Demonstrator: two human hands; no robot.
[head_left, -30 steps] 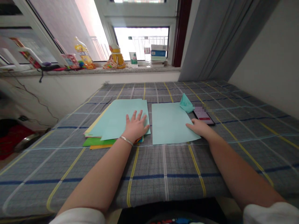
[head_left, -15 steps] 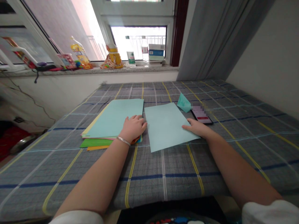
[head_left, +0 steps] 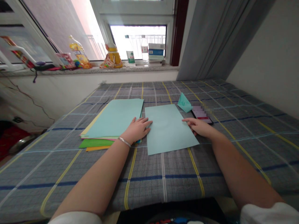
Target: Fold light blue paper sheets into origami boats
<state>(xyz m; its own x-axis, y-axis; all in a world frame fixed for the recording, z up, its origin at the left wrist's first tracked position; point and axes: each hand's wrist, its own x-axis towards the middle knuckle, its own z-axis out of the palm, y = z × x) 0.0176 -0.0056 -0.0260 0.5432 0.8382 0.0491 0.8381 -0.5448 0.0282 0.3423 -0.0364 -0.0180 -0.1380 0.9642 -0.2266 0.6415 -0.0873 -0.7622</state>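
You moved your left hand [head_left: 136,130] down off the paper pile [head_left: 112,118] to the loose blue sheet [head_left: 167,129], and you turned that sheet a bit crooked on the bed cover [head_left: 163,183].

We wear white sleeves [head_left: 266,214] that stop short of the elbow; our forearms [head_left: 93,183], left hand [head_left: 136,130] and right hand [head_left: 198,127] are bare, and a thin silver bangle [head_left: 124,142] circles our left wrist.

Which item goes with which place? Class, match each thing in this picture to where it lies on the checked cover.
Things:
1. Left hand
2. Smartphone
3. Folded teal paper
4. Loose pale blue sheet

Places:
A. Right of the coloured paper stack
B. On the stack's near corner
C. At the loose sheet's far right corner
D. Just beyond the right hand's fingers

Pairs: 1-B, 2-D, 3-C, 4-A
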